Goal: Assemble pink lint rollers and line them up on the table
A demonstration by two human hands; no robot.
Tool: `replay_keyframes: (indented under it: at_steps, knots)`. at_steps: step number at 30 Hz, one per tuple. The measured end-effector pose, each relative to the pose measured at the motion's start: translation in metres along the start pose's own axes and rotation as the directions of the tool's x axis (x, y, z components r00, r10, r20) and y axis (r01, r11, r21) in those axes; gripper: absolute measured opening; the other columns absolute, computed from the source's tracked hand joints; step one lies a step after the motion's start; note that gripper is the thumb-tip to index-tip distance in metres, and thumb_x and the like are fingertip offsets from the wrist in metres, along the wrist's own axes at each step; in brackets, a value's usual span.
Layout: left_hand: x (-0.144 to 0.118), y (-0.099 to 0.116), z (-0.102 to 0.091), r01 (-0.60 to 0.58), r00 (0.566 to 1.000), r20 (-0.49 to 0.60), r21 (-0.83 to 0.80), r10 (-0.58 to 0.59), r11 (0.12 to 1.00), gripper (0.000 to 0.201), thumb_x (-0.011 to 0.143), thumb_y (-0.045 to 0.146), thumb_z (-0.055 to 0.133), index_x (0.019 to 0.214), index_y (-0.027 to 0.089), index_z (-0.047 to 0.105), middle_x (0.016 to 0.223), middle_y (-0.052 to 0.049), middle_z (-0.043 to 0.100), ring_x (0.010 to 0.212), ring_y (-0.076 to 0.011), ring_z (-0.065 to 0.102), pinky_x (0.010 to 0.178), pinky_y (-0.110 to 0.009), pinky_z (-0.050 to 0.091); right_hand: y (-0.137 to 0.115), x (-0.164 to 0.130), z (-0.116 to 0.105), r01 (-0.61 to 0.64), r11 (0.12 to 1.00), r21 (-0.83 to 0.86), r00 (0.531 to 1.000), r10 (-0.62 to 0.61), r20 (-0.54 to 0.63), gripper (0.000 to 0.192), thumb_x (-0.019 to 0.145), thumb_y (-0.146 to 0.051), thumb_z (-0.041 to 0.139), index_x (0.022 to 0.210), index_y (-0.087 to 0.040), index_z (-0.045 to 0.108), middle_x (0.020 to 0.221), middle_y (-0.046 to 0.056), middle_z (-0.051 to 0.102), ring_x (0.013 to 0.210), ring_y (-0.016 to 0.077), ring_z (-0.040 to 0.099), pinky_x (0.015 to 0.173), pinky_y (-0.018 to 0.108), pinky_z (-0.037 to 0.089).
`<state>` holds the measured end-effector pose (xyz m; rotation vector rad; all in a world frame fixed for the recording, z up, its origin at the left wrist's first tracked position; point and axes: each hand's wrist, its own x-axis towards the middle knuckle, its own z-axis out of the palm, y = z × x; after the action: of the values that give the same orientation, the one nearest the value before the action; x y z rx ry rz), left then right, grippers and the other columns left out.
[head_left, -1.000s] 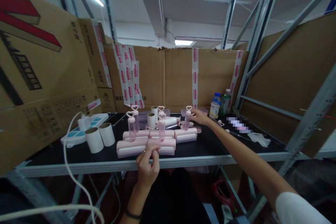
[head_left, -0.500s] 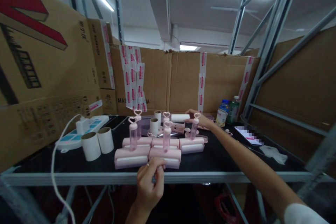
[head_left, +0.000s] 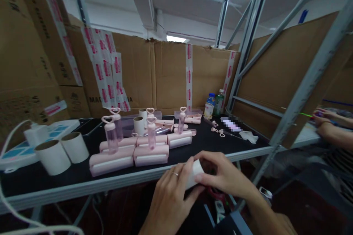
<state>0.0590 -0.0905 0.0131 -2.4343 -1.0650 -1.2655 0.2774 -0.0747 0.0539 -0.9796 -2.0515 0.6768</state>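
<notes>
Just in front of the table's edge, both hands close round a white paper roll [head_left: 195, 173]. My left hand [head_left: 172, 191], with a ring on one finger, wraps its near-left side. The fingers of my right hand [head_left: 222, 172] grip the other end, and much of the roll is hidden behind them. To the left on the table lie several pink lint rollers [head_left: 151, 155] in two rows, each with a white roll inside. Upright clear-pink handles with heart-shaped loops, such as one handle [head_left: 111, 137], rise from them.
Two white rolls with cardboard cores [head_left: 53, 158] stand at left by a power strip [head_left: 16, 154]. More pink parts [head_left: 162, 124] lie behind the rollers. At back right are two bottles [head_left: 209, 106], a phone [head_left: 231, 124] and a tissue [head_left: 249, 136]. Another person's arm [head_left: 331, 132] shows far right.
My right hand has brought the white roll from the back of the table to the front. My left hand has left the front roller and joined it. The view has turned right.
</notes>
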Motion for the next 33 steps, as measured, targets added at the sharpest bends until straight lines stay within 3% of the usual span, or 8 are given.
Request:
replay_keyframes:
  at_steps: [2,5,10,16,20,24,28,33]
  knots:
    - [-0.003,-0.004,0.005,0.046,0.998,0.040,-0.012,-0.046,0.999,0.050,0.103,0.038,0.058,0.148,0.022,0.043,0.119,-0.010,0.078,0.092,-0.0259,0.080,0.073,-0.035,0.064,0.006,0.012,0.008,0.039,0.999,-0.016,0.999,-0.040,-0.037,0.035,0.103,-0.050,0.059,0.123,-0.024,0.070,0.103,0.003,0.076,0.086,0.0189,0.069,0.076,0.028,0.055]
    - [-0.005,-0.015,0.002,0.143,0.989,0.027,0.047,-0.144,0.989,0.044,0.102,0.036,0.059,0.142,0.022,0.047,0.120,-0.011,0.078,0.091,-0.0281,0.081,0.071,-0.034,0.062,0.045,0.039,0.001,0.005,0.991,-0.133,0.982,-0.030,-0.189,0.044,0.112,-0.043,0.032,0.123,-0.022,0.070,0.116,0.009,0.075,0.101,0.0224,0.071,0.088,0.035,0.056]
    - [-0.001,-0.030,-0.010,0.192,0.981,0.016,0.089,-0.194,0.977,0.043,0.099,0.036,0.063,0.138,0.022,0.052,0.118,-0.008,0.079,0.092,-0.0305,0.080,0.071,-0.037,0.061,0.107,0.075,-0.009,-0.033,0.953,-0.302,0.980,-0.028,-0.198,0.026,0.102,-0.038,0.061,0.113,-0.017,0.072,0.116,0.013,0.074,0.109,0.0272,0.068,0.102,0.047,0.052]
    - [0.002,-0.030,-0.015,0.199,0.980,0.008,0.100,-0.200,0.975,0.041,0.098,0.037,0.064,0.135,0.023,0.054,0.113,-0.006,0.080,0.090,-0.0305,0.080,0.069,-0.035,0.059,0.126,0.094,-0.003,-0.032,0.903,-0.428,0.988,-0.037,-0.151,0.034,0.101,-0.043,0.066,0.124,-0.018,0.068,0.129,0.011,0.069,0.114,0.0255,0.067,0.103,0.049,0.054]
    - [0.004,-0.029,-0.019,0.203,0.978,0.028,0.088,-0.207,0.975,0.041,0.098,0.037,0.065,0.135,0.024,0.055,0.114,-0.006,0.080,0.092,-0.0308,0.080,0.072,-0.036,0.060,0.130,0.084,-0.002,-0.048,0.879,-0.474,0.986,-0.035,-0.164,0.031,0.101,-0.040,0.066,0.121,-0.017,0.068,0.123,0.009,0.070,0.111,0.0250,0.068,0.101,0.049,0.054]
    - [0.004,-0.031,-0.022,0.228,0.973,0.026,0.054,-0.230,0.972,0.041,0.098,0.038,0.065,0.134,0.024,0.055,0.119,-0.007,0.079,0.099,-0.0306,0.079,0.079,-0.037,0.060,0.129,0.051,0.005,-0.055,0.878,-0.476,0.979,-0.047,-0.200,0.024,0.102,-0.035,0.063,0.119,-0.018,0.069,0.118,0.013,0.072,0.112,0.0271,0.067,0.104,0.048,0.052]
    - [0.004,-0.035,-0.022,0.259,0.965,0.038,0.030,-0.260,0.965,0.043,0.097,0.037,0.066,0.136,0.024,0.054,0.123,-0.008,0.078,0.103,-0.0298,0.078,0.084,-0.036,0.060,0.124,0.019,0.012,-0.051,0.895,-0.443,0.971,-0.059,-0.231,0.026,0.101,-0.037,0.065,0.122,-0.022,0.068,0.119,0.013,0.071,0.115,0.0310,0.066,0.104,0.050,0.051]
    - [0.006,-0.038,-0.020,0.294,0.954,0.059,-0.022,-0.292,0.956,0.042,0.097,0.038,0.066,0.135,0.025,0.055,0.126,-0.007,0.076,0.107,-0.0296,0.076,0.089,-0.037,0.059,0.118,0.002,0.018,-0.014,0.935,-0.354,0.971,-0.073,-0.229,0.026,0.095,-0.033,0.075,0.118,-0.024,0.071,0.115,0.010,0.071,0.110,0.0306,0.065,0.100,0.049,0.051]
